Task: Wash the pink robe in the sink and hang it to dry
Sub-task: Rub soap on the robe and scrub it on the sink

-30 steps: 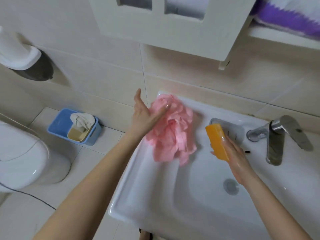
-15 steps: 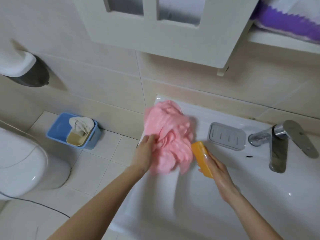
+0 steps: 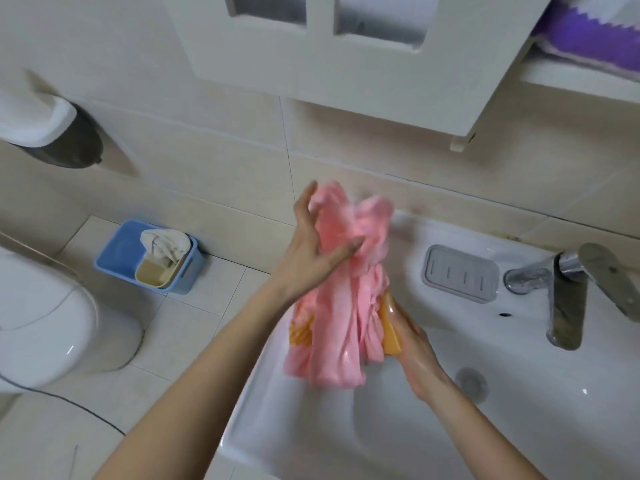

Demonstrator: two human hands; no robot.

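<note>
Wet pink robe hangs bunched over the left part of the sink, gripped near its top by the left hand, thumb across the front and fingers behind, most of the fabric trailing below the grip. The right hand is curled round an orange soap bar and holds it against the robe's lower right edge. Grey soap dish sits on the rim beside the faucet.

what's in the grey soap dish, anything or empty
Empty: the soap dish shows only its bare ribbed surface. The orange soap is in the right hand, against the pink robe.
</note>
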